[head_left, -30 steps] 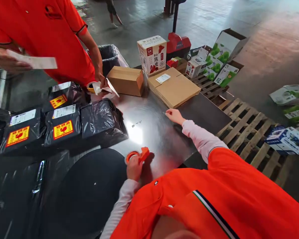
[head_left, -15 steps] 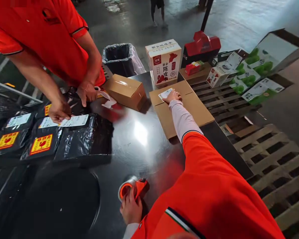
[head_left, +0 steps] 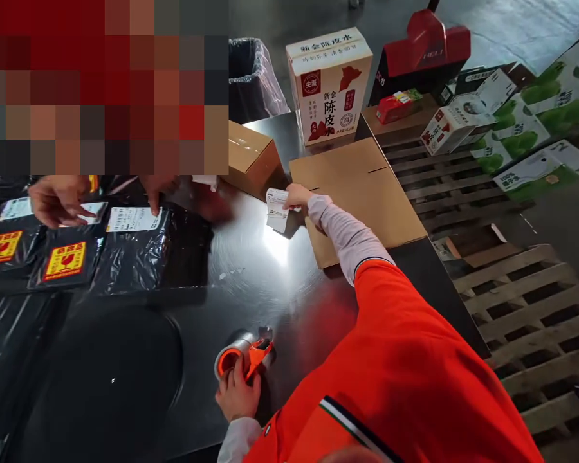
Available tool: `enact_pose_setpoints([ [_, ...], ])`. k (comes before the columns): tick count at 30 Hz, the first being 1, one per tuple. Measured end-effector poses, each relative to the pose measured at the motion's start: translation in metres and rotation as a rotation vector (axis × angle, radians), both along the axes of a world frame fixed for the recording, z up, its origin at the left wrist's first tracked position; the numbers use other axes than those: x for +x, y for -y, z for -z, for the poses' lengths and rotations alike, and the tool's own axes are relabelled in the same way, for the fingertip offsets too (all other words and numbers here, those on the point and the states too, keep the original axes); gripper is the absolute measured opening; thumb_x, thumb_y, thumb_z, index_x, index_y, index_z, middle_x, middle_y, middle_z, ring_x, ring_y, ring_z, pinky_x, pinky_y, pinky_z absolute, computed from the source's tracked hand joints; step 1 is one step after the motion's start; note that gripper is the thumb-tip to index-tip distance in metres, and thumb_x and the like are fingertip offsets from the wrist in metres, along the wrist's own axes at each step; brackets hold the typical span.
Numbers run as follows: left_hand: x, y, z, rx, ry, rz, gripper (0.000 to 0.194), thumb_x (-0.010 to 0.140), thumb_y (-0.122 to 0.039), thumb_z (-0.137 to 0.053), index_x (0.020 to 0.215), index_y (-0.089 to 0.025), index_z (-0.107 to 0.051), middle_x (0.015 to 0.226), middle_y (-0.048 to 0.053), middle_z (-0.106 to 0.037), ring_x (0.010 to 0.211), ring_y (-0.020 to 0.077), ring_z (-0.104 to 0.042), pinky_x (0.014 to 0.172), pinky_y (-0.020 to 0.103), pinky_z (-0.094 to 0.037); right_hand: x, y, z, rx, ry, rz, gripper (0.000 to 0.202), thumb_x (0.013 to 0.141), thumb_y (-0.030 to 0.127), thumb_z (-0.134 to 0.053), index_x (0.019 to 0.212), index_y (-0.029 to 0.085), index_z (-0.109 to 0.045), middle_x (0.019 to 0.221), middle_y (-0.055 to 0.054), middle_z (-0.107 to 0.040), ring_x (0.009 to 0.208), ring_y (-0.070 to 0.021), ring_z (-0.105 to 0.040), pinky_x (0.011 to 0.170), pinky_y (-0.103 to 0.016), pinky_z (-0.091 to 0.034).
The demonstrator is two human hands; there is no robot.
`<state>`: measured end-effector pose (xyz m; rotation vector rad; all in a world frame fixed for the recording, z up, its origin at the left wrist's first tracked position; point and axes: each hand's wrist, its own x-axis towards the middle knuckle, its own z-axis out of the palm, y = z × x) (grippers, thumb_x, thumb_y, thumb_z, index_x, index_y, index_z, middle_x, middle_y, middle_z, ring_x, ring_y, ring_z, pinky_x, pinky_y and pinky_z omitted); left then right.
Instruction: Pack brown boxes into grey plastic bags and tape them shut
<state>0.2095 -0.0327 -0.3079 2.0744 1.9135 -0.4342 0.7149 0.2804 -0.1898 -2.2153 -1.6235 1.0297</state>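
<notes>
Pinched in my right hand (head_left: 298, 196) is a white printed label (head_left: 276, 211), held out over the metal table just left of a flat brown carton (head_left: 350, 186). The right forearm crosses above that carton. Down near the front of the table, my left hand (head_left: 240, 392) has its fingers wrapped over an orange tape dispenser (head_left: 259, 355) with a roll of clear tape. The dispenser rests on the tabletop.
Across the table, a co-worker's hands (head_left: 60, 199) touch labels on black-wrapped parcels (head_left: 130, 257). A closed brown box (head_left: 258, 157), a white printed carton (head_left: 330, 90) and a lined bin (head_left: 255, 80) stand beyond. Wooden pallets (head_left: 525, 315) with boxes lie right.
My right hand has moved left off the flat carton, bringing the label with it. My left hand stays on the tape dispenser. The view has shifted slightly.
</notes>
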Motion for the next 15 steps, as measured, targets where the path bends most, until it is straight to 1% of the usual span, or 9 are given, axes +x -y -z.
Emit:
enact_pose_setpoints([
  [3, 0.003, 0.000, -0.004, 0.021, 0.008, -0.011, 0.072, 0.094, -0.048, -0.048, 0.164, -0.036, -0.054, 0.142, 0.021, -0.071, 0.149, 0.0481, -0.055, 0.114, 0.072, -0.047, -0.012, 0.004, -0.013, 0.023, 0.071, -0.001, 0.050, 0.080, 0.030, -0.098, 0.112, 0.007, -0.067, 0.099, -0.002, -0.080, 0.076, -0.0087, -0.074, 0.081, -0.020, -0.060],
  [5, 0.005, 0.000, -0.008, 0.039, 0.039, -0.020, 0.070, 0.093, -0.045, -0.051, 0.163, -0.035, -0.055, 0.141, 0.020, -0.071, 0.146, 0.0483, -0.057, 0.114, 0.073, -0.047, 0.002, 0.017, -0.027, 0.092, 0.144, 0.061, 0.083, 0.072, 0.035, -0.103, 0.136, 0.006, -0.059, 0.130, -0.012, -0.076, 0.107, -0.0158, -0.077, 0.098, -0.023, -0.058],
  [6, 0.005, 0.000, -0.009, 0.052, 0.067, -0.024, 0.070, 0.094, -0.044, -0.051, 0.162, -0.030, -0.056, 0.140, 0.021, -0.071, 0.145, 0.0482, -0.058, 0.114, 0.073, -0.047, 0.016, 0.029, -0.034, 0.119, 0.186, 0.117, 0.087, 0.077, 0.039, -0.100, 0.145, 0.008, -0.056, 0.142, -0.016, -0.070, 0.123, -0.0201, -0.072, 0.107, -0.027, -0.055],
  [8, 0.001, -0.002, -0.010, 0.083, 0.150, -0.019, 0.070, 0.094, -0.041, -0.051, 0.159, -0.017, -0.057, 0.141, 0.024, -0.070, 0.144, 0.0465, -0.059, 0.115, 0.070, -0.048, 0.051, 0.065, -0.044, 0.117, 0.291, 0.307, 0.073, 0.097, 0.050, -0.082, 0.151, 0.010, -0.055, 0.154, -0.020, -0.062, 0.142, -0.0270, -0.062, 0.119, -0.037, -0.049],
  [9, -0.003, -0.004, -0.009, 0.091, 0.203, -0.006, 0.070, 0.093, -0.039, -0.051, 0.156, -0.011, -0.059, 0.142, 0.025, -0.069, 0.143, 0.0449, -0.061, 0.116, 0.066, -0.049, 0.071, 0.088, -0.046, 0.074, 0.354, 0.426, 0.070, 0.103, 0.048, -0.074, 0.153, 0.003, -0.052, 0.155, -0.029, -0.058, 0.146, -0.0349, -0.058, 0.121, -0.048, -0.047],
  [11, -0.016, -0.008, -0.004, 0.080, 0.313, 0.047, 0.066, 0.089, -0.034, -0.052, 0.148, -0.009, -0.066, 0.145, 0.025, -0.069, 0.140, 0.0407, -0.064, 0.118, 0.058, -0.051, 0.110, 0.139, -0.042, -0.064, 0.515, 0.724, 0.104, 0.088, 0.052, -0.090, 0.161, -0.005, -0.042, 0.163, -0.043, -0.040, 0.157, -0.0483, -0.041, 0.127, -0.062, -0.037],
  [12, -0.023, -0.009, -0.001, 0.070, 0.361, 0.078, 0.062, 0.087, -0.032, -0.053, 0.142, -0.010, -0.070, 0.144, 0.023, -0.070, 0.139, 0.0387, -0.065, 0.118, 0.054, -0.052, 0.126, 0.165, -0.038, -0.132, 0.537, 0.795, 0.115, 0.079, 0.050, -0.098, 0.160, -0.010, -0.042, 0.161, -0.048, -0.037, 0.156, -0.0551, -0.038, 0.125, -0.068, -0.036],
  [13, -0.030, -0.011, 0.003, 0.069, 0.391, 0.103, 0.057, 0.086, -0.030, -0.053, 0.136, -0.013, -0.073, 0.142, 0.022, -0.072, 0.138, 0.0372, -0.066, 0.119, 0.051, -0.052, 0.138, 0.187, -0.032, -0.207, 0.509, 0.844, 0.112, 0.075, 0.050, -0.100, 0.156, -0.009, -0.049, 0.157, -0.047, -0.043, 0.153, -0.0542, -0.044, 0.123, -0.065, -0.040],
  [15, -0.040, -0.012, 0.011, 0.112, 0.383, 0.124, 0.048, 0.090, -0.030, -0.052, 0.128, -0.017, -0.077, 0.134, 0.019, -0.076, 0.131, 0.0365, -0.070, 0.121, 0.054, -0.047, 0.153, 0.221, -0.020, -0.289, 0.399, 0.847, 0.095, 0.083, 0.058, -0.092, 0.151, 0.000, -0.061, 0.153, -0.041, -0.053, 0.149, -0.0457, -0.054, 0.121, -0.054, -0.047],
])
